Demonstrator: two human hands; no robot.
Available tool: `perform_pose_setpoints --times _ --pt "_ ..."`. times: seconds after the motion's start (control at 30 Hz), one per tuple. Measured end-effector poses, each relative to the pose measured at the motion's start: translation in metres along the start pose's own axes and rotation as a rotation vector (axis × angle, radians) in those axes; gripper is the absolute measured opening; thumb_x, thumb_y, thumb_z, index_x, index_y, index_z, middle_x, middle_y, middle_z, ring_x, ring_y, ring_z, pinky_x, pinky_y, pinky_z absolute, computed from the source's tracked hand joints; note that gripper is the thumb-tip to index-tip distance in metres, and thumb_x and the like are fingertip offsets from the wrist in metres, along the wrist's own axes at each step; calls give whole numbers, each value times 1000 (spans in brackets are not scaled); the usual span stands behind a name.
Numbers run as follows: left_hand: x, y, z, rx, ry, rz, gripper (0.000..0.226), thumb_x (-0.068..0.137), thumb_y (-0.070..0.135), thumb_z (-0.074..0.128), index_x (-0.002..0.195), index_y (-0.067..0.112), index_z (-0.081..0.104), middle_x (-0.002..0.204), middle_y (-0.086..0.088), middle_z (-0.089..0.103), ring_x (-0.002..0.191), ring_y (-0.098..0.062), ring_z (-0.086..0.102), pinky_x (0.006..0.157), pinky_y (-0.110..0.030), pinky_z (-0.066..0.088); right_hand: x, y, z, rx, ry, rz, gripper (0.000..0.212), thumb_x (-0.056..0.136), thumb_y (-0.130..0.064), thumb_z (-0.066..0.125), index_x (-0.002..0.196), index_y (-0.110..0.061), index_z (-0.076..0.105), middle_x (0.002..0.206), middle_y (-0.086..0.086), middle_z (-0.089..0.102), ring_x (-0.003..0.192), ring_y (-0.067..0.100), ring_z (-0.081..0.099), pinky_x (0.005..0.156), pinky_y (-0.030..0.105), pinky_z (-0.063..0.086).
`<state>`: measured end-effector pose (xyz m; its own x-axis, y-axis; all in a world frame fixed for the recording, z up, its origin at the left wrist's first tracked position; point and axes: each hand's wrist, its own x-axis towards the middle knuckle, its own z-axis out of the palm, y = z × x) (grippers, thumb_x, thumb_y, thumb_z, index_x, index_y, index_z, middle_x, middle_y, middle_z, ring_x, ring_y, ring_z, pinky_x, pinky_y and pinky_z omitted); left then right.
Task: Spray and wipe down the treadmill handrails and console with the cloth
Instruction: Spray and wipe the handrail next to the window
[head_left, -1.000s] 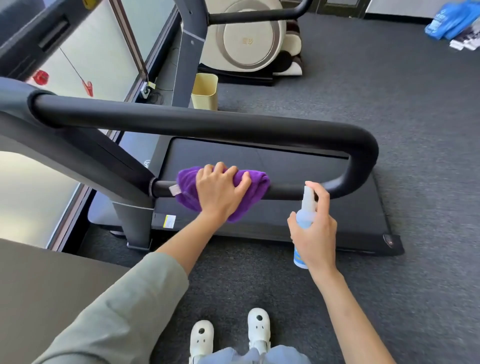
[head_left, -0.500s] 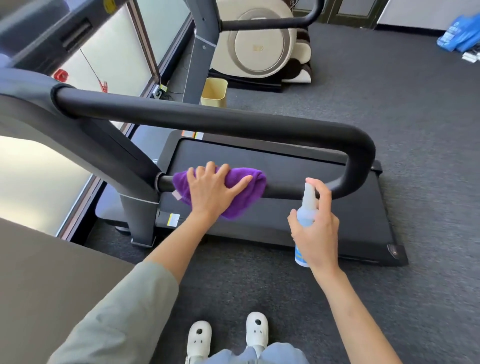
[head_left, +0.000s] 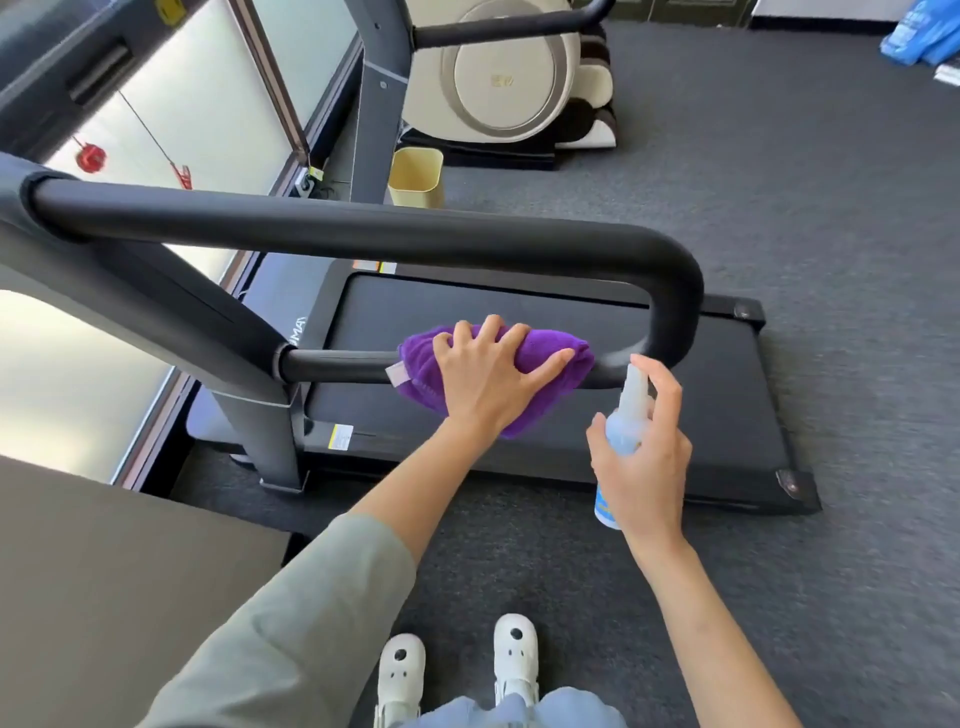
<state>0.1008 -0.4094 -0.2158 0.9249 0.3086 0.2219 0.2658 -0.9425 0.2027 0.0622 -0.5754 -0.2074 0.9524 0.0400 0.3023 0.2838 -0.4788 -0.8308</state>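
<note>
A black looped handrail (head_left: 363, 236) of the treadmill runs across the view, its thin lower bar (head_left: 337, 365) joining the grey upright at the left. My left hand (head_left: 485, 374) grips a purple cloth (head_left: 550, 351) wrapped over the lower bar, close to the bend at its right end. Just right of the cloth, my right hand (head_left: 641, 457) holds a small clear spray bottle (head_left: 626, 426) upright, index finger on its nozzle beside the bend. The console is out of view.
The treadmill deck (head_left: 519, 312) lies on grey carpet beyond the rail. A yellow bin (head_left: 415, 176) and a cream exercise machine (head_left: 504, 78) stand behind it. A window wall runs along the left. A grey surface (head_left: 104, 571) fills the lower left. My white shoes show at the bottom.
My left hand slid the purple cloth rightwards along the lower bar, from near the upright towards the bend. The spray bottle stays beside the bend in my right hand.
</note>
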Motion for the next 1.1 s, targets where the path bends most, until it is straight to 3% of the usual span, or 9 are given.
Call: perform_pose_setpoints --times 0.1,0.3,0.5,0.6,0.67,0.8,0.93,1.1 --pt "-4 53 3 -54 22 61 70 84 76 23 103 27 69 104 3 66 93 -30 55 84 -44 35 4 11 -22 42 20 51 69 85 3 66 133 -39 39 117 10 65 85 37 66 75 55 58" --pt "-1 15 3 -40 22 324 69 86 74 27 120 25 62 117 0 63 95 -29 58 80 -41 40 14 19 -44 -3 21 33 69 85 0 66 132 -43 38 117 9 64 81 41 66 75 58 56" --pt "-9 -39 5 11 123 185 53 93 55 36 106 16 68 110 -7 67 88 -35 60 78 -44 43 17 13 -41 50 19 16 65 84 1 64 133 -36 41 123 -1 60 85 30 63 74 57 57" --pt "-12 -28 6 -15 146 53 50 94 50 35 103 15 69 109 -7 68 89 -37 59 79 -45 41 19 13 -38 63 19 26 66 84 5 65 134 -31 41 127 -6 57 91 31 63 75 58 58" --pt "-13 -9 5 -46 125 -33 54 94 54 31 104 19 70 111 -3 67 93 -35 57 81 -45 38 21 14 -37 72 26 43 65 85 4 65 134 -32 41 128 -5 58 92 33 64 75 59 57" --pt "-12 39 6 -105 91 15 56 94 55 27 107 21 69 113 -1 66 94 -33 56 79 -44 36 27 15 -46 92 40 80 59 84 -14 61 131 -40 39 120 13 64 80 39 67 76 58 55" --pt "-9 95 1 -333 100 -96 63 96 47 15 108 12 66 106 -2 67 93 -30 58 83 -42 34 30 20 -61 80 70 83 60 81 -17 60 130 -43 38 115 13 65 74 40 65 75 57 55" --pt "-15 119 -11 -847 390 -214 53 98 35 24 106 0 63 101 -10 65 88 -28 58 82 -42 43 33 35 -78 83 126 96 61 80 -18 62 130 -43 41 111 12 66 73 39 65 75 56 55"
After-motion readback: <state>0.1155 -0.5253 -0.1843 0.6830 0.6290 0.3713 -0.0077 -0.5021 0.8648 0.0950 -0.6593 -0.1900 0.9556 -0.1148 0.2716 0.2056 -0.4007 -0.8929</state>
